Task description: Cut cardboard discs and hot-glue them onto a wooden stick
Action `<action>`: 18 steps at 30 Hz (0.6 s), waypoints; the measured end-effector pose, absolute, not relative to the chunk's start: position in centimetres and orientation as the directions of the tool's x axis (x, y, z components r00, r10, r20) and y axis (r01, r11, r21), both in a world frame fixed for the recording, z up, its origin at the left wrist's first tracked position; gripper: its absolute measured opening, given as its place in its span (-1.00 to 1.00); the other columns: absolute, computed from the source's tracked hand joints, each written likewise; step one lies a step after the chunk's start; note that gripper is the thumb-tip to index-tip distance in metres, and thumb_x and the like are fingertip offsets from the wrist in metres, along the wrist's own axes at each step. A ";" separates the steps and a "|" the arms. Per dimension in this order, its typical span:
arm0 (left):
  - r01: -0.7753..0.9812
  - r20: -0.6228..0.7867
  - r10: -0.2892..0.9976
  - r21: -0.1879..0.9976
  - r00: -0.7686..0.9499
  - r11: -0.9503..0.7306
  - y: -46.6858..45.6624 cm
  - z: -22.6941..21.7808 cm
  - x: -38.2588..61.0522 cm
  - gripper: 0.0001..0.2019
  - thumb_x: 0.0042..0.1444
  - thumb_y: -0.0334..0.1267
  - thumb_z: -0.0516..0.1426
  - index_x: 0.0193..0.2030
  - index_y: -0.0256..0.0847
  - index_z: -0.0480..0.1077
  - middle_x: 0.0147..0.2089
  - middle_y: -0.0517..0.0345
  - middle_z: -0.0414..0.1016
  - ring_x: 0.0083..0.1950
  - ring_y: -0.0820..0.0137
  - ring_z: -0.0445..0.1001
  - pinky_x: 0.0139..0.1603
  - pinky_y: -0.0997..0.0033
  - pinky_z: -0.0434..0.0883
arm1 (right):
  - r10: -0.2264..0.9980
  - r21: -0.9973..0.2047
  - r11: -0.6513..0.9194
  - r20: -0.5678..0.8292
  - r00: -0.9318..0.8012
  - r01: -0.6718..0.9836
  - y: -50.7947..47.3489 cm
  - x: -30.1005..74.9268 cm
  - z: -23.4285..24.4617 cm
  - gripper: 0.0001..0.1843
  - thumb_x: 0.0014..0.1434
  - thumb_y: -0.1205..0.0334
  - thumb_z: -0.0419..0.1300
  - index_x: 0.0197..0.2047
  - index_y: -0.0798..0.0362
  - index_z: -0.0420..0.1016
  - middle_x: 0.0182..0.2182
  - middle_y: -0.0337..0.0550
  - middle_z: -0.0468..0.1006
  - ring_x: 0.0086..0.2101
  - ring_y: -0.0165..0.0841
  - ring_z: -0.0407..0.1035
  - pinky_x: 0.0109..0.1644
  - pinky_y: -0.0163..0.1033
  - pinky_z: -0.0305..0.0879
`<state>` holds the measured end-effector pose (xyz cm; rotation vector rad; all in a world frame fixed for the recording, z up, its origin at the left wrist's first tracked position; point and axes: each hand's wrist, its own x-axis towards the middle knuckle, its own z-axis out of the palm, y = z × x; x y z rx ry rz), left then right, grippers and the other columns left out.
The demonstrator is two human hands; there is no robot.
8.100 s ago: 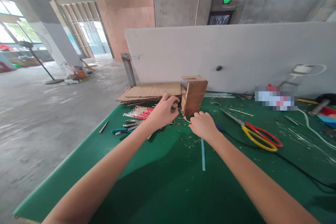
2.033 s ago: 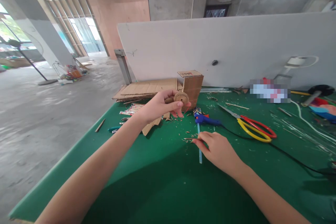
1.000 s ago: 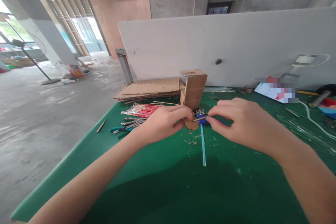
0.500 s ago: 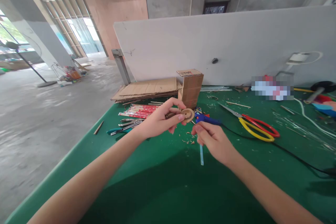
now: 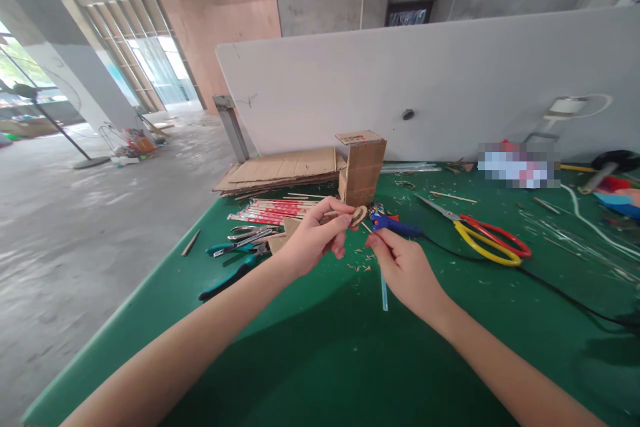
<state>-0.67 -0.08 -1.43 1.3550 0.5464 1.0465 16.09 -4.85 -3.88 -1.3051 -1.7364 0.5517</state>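
My left hand (image 5: 320, 235) pinches a small round cardboard disc (image 5: 359, 215) between thumb and fingers, tilted so that its face shows only in part. The fingers of my right hand (image 5: 404, 260) are closed on a thin wooden stick (image 5: 367, 227), whose far end points at the disc's lower edge; whether they touch I cannot tell. Below the right hand shows a translucent bluish strip (image 5: 384, 293), its upper end hidden. Just beyond lies a blue glue gun (image 5: 399, 227) with a black cable. Behind the hands stands a folded cardboard piece (image 5: 367, 170).
Scissors with red and yellow handles (image 5: 487, 240) lie at the right. Pliers (image 5: 235, 277), a cutter (image 5: 240, 242) and red-wrapped sticks (image 5: 273, 209) lie left. Flat cardboard sheets (image 5: 285, 165) are stacked at the back, before a white panel (image 5: 320, 93). Scraps dot the green table (image 5: 300, 360).
The disc has turned from facing me to nearly edge-on. My left hand has shifted slightly right, and more of the pliers shows. The thin stick now shows between the hands.
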 end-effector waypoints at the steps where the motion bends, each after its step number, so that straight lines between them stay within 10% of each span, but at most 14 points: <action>1: -0.310 0.218 0.849 0.948 0.481 -0.069 -0.1 -1.7 -0.6 -0.83 0.11 -0.22 0.15 -0.22 -0.21 0.28 -0.43 0.27 0.39 -0.65 0.67 0.17 -0.64 0.58 0.29 | 0.923 -0.763 0.360 0.376 -0.085 0.537 -4.7 16.3 -4.0 -0.68 0.26 0.07 -0.04 -0.41 0.05 0.35 -0.66 -0.33 0.20 -0.63 -0.47 0.06 -0.53 -0.30 -0.05; 6: -0.340 0.128 0.842 0.938 0.524 0.069 -0.3 -2.4 -0.3 -0.83 0.11 -0.19 0.15 -0.23 -0.16 0.24 -0.40 0.28 0.37 -0.66 0.68 0.15 -0.68 0.63 0.24 | 0.979 -0.997 0.061 0.049 -0.200 0.052 -4.2 17.1 -3.9 -0.65 0.18 -0.02 0.09 -0.48 0.07 0.35 -0.75 -0.47 -0.02 -0.68 -0.55 -0.12 -0.57 -0.34 -0.09; 12: -0.304 0.139 0.822 0.952 0.552 0.044 -0.8 -2.2 -0.3 -0.83 0.13 -0.15 0.14 -0.26 -0.16 0.23 -0.40 0.29 0.35 -0.66 0.70 0.03 -0.71 0.67 0.20 | 0.833 -0.815 -0.440 -0.214 -0.510 -0.378 -4.3 17.7 -4.0 -0.68 0.08 0.03 0.24 -0.49 0.11 0.37 -0.75 -0.55 -0.16 -0.71 -0.63 -0.30 -0.63 -0.43 -0.19; 18: -0.241 0.171 0.830 0.969 0.531 -0.046 -0.1 -1.9 -0.7 -0.82 0.11 -0.16 0.16 -0.26 -0.20 0.29 -0.49 0.33 0.27 -0.65 0.67 0.13 -0.67 0.63 0.27 | 0.953 -0.974 -0.108 -0.045 -0.299 -0.199 -4.0 17.4 -4.3 -0.66 0.12 -0.04 0.18 -0.45 0.08 0.38 -0.73 -0.51 -0.08 -0.68 -0.59 -0.19 -0.59 -0.38 -0.10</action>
